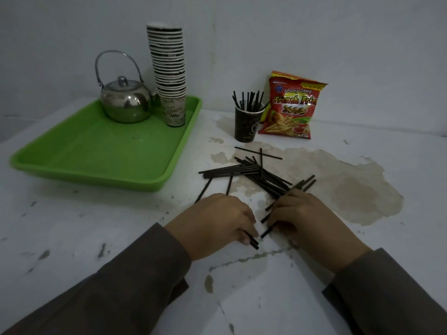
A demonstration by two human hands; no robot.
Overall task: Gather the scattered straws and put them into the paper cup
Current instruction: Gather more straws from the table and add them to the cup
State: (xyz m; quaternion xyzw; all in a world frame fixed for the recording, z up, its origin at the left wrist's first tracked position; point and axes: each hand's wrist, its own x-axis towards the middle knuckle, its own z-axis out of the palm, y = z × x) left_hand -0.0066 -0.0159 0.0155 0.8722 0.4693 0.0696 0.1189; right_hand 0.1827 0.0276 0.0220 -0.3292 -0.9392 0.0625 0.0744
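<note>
White table [72,238], paint worn at right. Green tray [96,153], far left, bearing a metal kettle [125,102] and a tall stack of paper cups [169,68] just beside it. Red snack bag [290,107], far right, against the wall. Dark paper cup [246,125], touching the bag's left edge, with several straws standing in it. Loose black straws [254,172] lie heaped near the cup. Left hand [212,221] and right hand [304,213], palms down and close together at the heap's near edge, each closed over a few straws.
</note>
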